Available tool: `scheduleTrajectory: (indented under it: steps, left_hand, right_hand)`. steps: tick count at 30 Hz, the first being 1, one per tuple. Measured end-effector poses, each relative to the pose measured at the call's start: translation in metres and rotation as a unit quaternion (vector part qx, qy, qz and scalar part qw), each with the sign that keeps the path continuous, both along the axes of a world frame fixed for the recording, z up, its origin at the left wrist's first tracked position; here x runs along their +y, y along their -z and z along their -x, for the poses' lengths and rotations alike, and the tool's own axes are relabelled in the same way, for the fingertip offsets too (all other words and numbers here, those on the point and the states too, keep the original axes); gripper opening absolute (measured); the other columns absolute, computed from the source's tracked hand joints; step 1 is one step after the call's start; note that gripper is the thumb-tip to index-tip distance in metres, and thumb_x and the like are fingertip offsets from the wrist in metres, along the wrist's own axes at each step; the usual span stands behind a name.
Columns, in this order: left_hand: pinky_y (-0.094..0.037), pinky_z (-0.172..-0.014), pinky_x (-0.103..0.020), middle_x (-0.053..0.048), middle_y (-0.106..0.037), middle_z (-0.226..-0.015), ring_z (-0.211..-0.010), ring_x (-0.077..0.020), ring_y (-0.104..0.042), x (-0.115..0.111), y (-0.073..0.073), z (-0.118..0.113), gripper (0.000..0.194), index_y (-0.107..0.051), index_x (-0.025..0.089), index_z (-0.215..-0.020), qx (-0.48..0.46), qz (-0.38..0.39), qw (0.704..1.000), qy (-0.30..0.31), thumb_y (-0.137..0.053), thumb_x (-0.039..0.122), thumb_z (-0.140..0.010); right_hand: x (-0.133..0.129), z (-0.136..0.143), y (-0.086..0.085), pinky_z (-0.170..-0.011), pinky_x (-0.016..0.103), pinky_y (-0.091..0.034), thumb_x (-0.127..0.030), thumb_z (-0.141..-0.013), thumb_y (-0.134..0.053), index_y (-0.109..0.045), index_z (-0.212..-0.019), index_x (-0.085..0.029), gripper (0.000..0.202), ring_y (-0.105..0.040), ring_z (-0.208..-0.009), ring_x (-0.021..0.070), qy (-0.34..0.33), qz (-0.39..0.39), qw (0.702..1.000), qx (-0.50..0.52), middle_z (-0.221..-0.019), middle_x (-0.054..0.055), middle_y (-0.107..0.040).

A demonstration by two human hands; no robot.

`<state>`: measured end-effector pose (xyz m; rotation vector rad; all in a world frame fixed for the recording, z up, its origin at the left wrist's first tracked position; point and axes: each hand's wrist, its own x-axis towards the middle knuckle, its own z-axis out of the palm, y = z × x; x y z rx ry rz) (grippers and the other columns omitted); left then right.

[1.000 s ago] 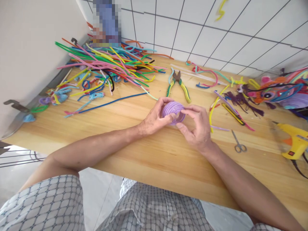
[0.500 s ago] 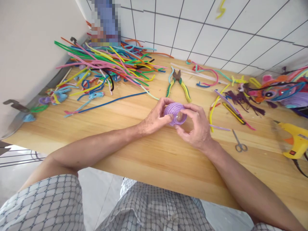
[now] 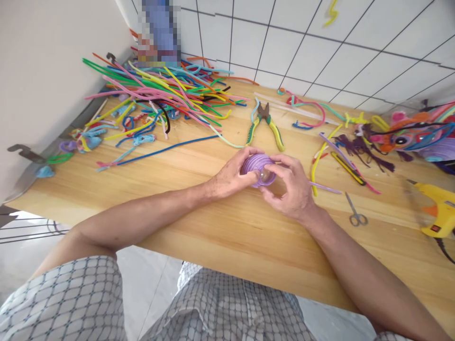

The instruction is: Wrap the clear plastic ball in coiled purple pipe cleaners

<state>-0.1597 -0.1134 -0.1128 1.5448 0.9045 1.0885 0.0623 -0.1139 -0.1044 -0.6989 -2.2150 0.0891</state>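
Note:
A round purple coil (image 3: 251,164), wound in ridged rings with an opening facing me, is held above the wooden table between both hands. My left hand (image 3: 234,174) wraps its left side, the thumb lying on the front near the opening. From the right, my right hand (image 3: 292,187) grips the coil's rim between bent fingers on top and the thumb below. Something clear shows inside the opening. Just behind the coil lie pliers (image 3: 265,124) with yellow and green handles.
Colourful pipe cleaners (image 3: 159,90) are piled at the back left. On the right are scissors (image 3: 357,217), a yellow cutter (image 3: 346,167), a yellow glue gun (image 3: 439,208) and a colourful figure (image 3: 405,139). A tiled wall (image 3: 284,42) stands behind the table (image 3: 213,237).
The view has shifted slightly. Both hands keep hold of the purple coil, and my left thumb has moved slightly to the right along its front.

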Motion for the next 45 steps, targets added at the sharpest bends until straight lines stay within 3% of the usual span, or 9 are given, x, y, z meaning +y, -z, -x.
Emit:
scheduleTrajectory:
  steps: [3,7,11,15,23,28,34,45]
  left_hand:
    - [-0.058,-0.108,-0.043,-0.011,-0.070,-0.131,-0.121,-0.0267,-0.069,0.000,0.001,-0.001,0.053,-0.059,0.021,-0.129,-0.004,0.004,1.000,-0.010,-0.077,0.042,-0.084]
    - [-0.056,-0.112,-0.044,-0.013,-0.067,-0.139,-0.129,-0.0290,-0.067,0.000,0.002,-0.001,0.059,-0.058,0.020,-0.135,0.000,-0.002,1.000,-0.029,-0.076,0.042,-0.084]
    - [-0.051,-0.119,-0.048,-0.012,-0.067,-0.140,-0.135,-0.0303,-0.063,0.001,0.003,0.001,0.054,-0.062,0.023,-0.136,0.046,-0.068,0.996,-0.025,-0.072,0.037,-0.086]
    - [-0.052,-0.117,-0.050,-0.011,-0.070,-0.132,-0.128,-0.0298,-0.065,0.001,0.001,0.002,0.047,-0.063,0.022,-0.130,0.075,-0.114,0.990,-0.021,-0.071,0.035,-0.086]
    - [-0.057,-0.110,-0.045,-0.011,-0.069,-0.130,-0.122,-0.0276,-0.067,-0.004,-0.006,0.001,0.046,-0.057,0.020,-0.130,0.053,-0.077,0.996,-0.004,-0.068,0.036,-0.088]
    - [-0.057,-0.108,-0.044,-0.012,-0.067,-0.130,-0.120,-0.0278,-0.067,-0.004,-0.007,0.001,0.049,-0.055,0.019,-0.130,0.039,-0.053,0.998,0.000,-0.070,0.039,-0.087]
    - [-0.055,-0.111,-0.047,-0.010,-0.069,-0.129,-0.122,-0.0290,-0.065,-0.005,-0.007,0.004,0.040,-0.057,0.021,-0.129,0.022,-0.035,0.999,0.015,-0.056,0.045,-0.097]
    - [-0.057,-0.104,-0.044,-0.008,-0.067,-0.119,-0.112,-0.0260,-0.066,-0.005,-0.012,-0.001,0.040,-0.055,0.021,-0.119,0.048,-0.010,0.999,-0.016,-0.066,0.036,-0.084]
  right_hand:
    - [0.000,-0.002,0.001,-0.102,0.061,-0.060,-0.024,-0.083,-0.080,-0.054,-0.148,-0.033,0.070,-0.067,-0.126,0.0367,0.012,0.003,1.000,-0.009,-0.142,0.014,-0.064]
    - [0.002,-0.005,0.001,-0.101,0.060,-0.059,-0.027,-0.088,-0.078,-0.058,-0.145,-0.031,0.061,-0.068,-0.122,0.0353,0.023,-0.004,1.000,-0.002,-0.136,0.014,-0.067]
    - [0.002,-0.006,0.000,-0.096,0.050,-0.061,-0.021,-0.098,-0.068,-0.067,-0.134,-0.029,0.037,-0.071,-0.112,0.0288,0.034,0.005,0.999,0.029,-0.121,0.010,-0.071]
    - [0.001,-0.006,0.000,-0.092,0.046,-0.062,-0.018,-0.101,-0.065,-0.073,-0.127,-0.028,0.029,-0.073,-0.107,0.0265,0.051,0.008,0.998,0.039,-0.114,0.009,-0.073]
    - [-0.002,-0.005,0.001,-0.091,0.048,-0.063,-0.025,-0.097,-0.071,-0.071,-0.131,-0.028,0.034,-0.073,-0.107,0.0295,0.053,0.001,0.998,0.034,-0.116,0.010,-0.073]
    - [-0.003,-0.002,0.001,-0.092,0.051,-0.063,-0.041,-0.091,-0.082,-0.063,-0.137,-0.024,0.053,-0.070,-0.110,0.0324,0.046,-0.005,0.999,0.016,-0.120,0.013,-0.069]
    - [-0.005,0.000,0.002,-0.088,0.050,-0.063,-0.036,-0.090,-0.082,-0.062,-0.136,-0.025,0.052,-0.070,-0.110,0.0325,0.060,-0.002,0.998,0.005,-0.120,0.013,-0.069]
    - [-0.006,0.001,0.003,-0.088,0.051,-0.063,-0.036,-0.090,-0.081,-0.059,-0.136,-0.025,0.053,-0.070,-0.108,0.0324,0.057,-0.020,0.998,-0.002,-0.119,0.013,-0.068]
